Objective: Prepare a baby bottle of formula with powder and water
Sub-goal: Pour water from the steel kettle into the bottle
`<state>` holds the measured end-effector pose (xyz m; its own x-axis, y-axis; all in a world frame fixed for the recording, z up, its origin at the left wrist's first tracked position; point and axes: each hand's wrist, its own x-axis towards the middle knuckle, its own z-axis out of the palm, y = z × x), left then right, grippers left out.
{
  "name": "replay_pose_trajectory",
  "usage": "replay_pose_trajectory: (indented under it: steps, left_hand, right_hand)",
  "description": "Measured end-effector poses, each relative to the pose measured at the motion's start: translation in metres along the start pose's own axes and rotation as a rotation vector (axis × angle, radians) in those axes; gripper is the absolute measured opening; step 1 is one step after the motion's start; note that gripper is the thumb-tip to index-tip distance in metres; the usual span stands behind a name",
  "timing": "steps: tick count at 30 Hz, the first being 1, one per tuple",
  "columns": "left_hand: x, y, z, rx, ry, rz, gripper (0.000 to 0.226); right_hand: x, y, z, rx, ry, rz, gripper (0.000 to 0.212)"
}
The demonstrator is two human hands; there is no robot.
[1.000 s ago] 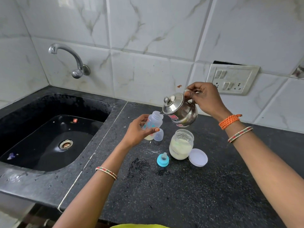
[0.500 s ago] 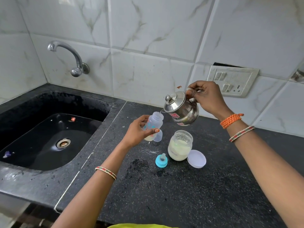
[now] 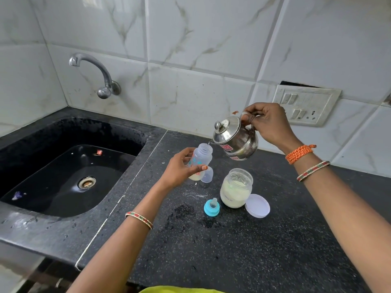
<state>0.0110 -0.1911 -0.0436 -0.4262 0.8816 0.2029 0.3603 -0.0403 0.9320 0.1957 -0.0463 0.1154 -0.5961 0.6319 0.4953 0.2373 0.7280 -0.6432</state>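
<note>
My left hand (image 3: 181, 168) grips a clear baby bottle (image 3: 201, 157), open at the top, tilted slightly right, with pale powder at its bottom. My right hand (image 3: 267, 123) holds the handle of a small steel kettle (image 3: 236, 138), tipped left so its spout sits at the bottle's mouth. On the black counter (image 3: 243, 246) stands an open glass jar of formula powder (image 3: 236, 188), with its white lid (image 3: 257, 205) lying beside it on the right. The blue teat ring (image 3: 211, 207) lies in front of the jar. A clear bottle cap (image 3: 207, 175) rests behind the bottle.
A black sink (image 3: 63, 166) with a metal drain and a little water fills the left side. A wall tap (image 3: 99, 75) hangs over it. A switch and socket plate (image 3: 304, 105) is on the tiled wall behind my right hand. Wet patches mark the counter.
The kettle has tipped a bit further toward the bottle's mouth. Both hands stay nearly in place; the view has shifted slightly.
</note>
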Motion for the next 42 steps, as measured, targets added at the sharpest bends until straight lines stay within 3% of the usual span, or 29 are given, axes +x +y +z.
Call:
replay_pose_trajectory:
  steps: [19, 25, 30, 42]
  left_hand:
    - [0.001, 0.005, -0.003, -0.047, -0.001, 0.037, 0.07]
    - [0.005, 0.006, -0.004, -0.031, -0.003, 0.035, 0.058]
    - [0.006, 0.012, -0.007, -0.033, 0.0, 0.044, 0.068]
    - [0.006, 0.012, -0.006, -0.09, 0.001, 0.05, 0.058]
  right_hand:
    - [0.005, -0.008, -0.003, -0.002, 0.018, -0.015, 0.003]
    - [0.006, -0.011, -0.002, -0.002, 0.016, -0.015, 0.005]
    - [0.008, -0.013, -0.004, -0.01, 0.014, -0.019, 0.006]
    - [0.01, -0.017, -0.006, -0.001, 0.008, -0.03, 0.012]
